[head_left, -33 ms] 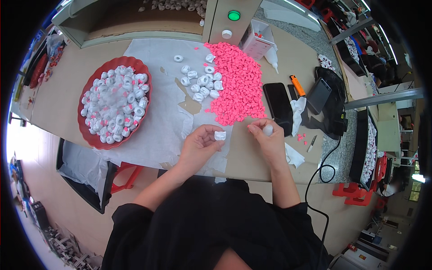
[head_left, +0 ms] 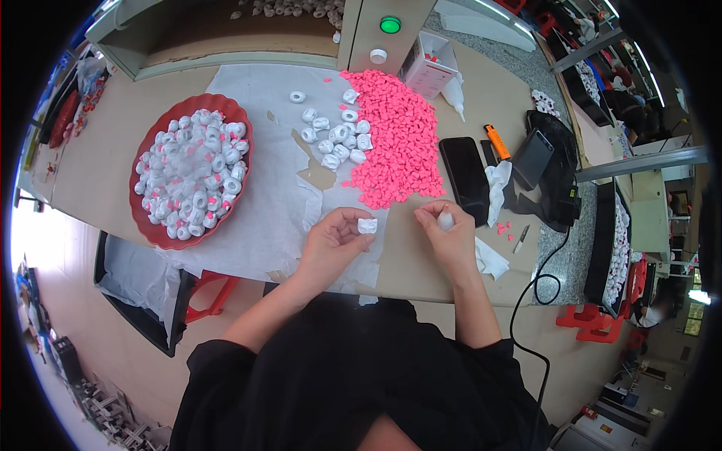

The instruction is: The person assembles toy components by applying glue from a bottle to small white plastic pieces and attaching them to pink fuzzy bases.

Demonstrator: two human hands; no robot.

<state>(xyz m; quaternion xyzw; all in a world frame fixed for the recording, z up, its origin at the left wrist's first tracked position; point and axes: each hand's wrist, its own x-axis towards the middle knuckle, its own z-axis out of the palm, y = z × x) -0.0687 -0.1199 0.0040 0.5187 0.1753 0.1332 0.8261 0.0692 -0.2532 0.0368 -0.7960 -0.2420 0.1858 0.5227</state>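
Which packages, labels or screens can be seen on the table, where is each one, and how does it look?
Small carton: behind the pink heap, white box with red print, open top.
Phone: right of the pink heap, flat black rectangle, dark screen.
Second device: further right, on a black bag, dark grey rectangle, dark screen.
Squeeze bottle: beside the carton, white, pointed nozzle.

The right hand (head_left: 449, 234) hides most of a small white piece (head_left: 446, 220); its shape cannot be told
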